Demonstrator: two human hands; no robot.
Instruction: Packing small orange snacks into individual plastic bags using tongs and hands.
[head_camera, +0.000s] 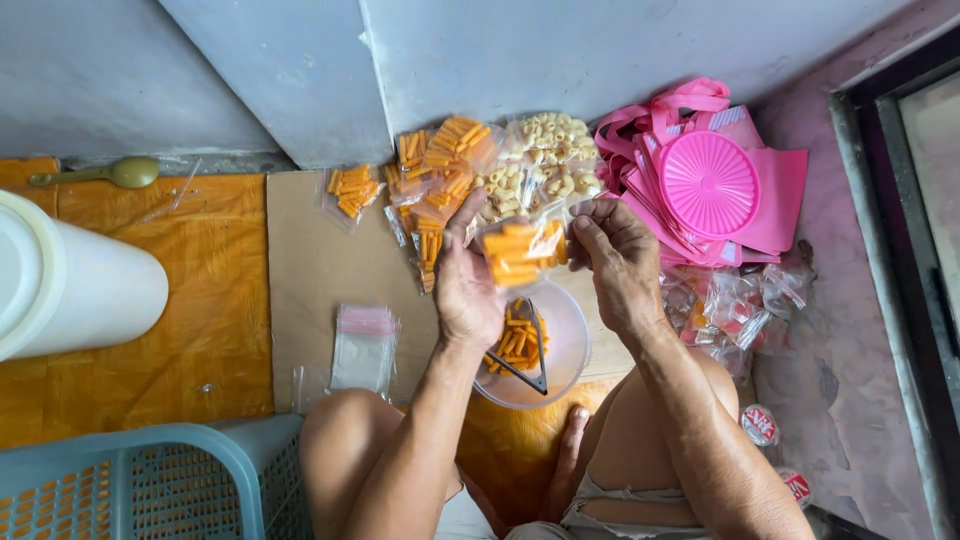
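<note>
My left hand (468, 285) and right hand (618, 262) pinch the small snack bag (520, 250) between them, its long axis crosswise.

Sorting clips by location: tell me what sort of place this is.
Probably a home floor used for packing snacks: filled clear packets of orange stick snacks, a stack of empty clear plastic bags, flattened brown cardboard sheet underneath.

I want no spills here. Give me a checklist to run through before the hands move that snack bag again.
1. Small bag of orange sticks held by both the left hand and the right hand: ok.
2. Bag mouth sealed: cannot tell.
3. Clear bowl directly below the bag: ok.
4. Tongs resting in the bowl: ok.
5. Empty bags lying beside the left knee: ok.
6. Filled packets piled ahead: ok.
</note>
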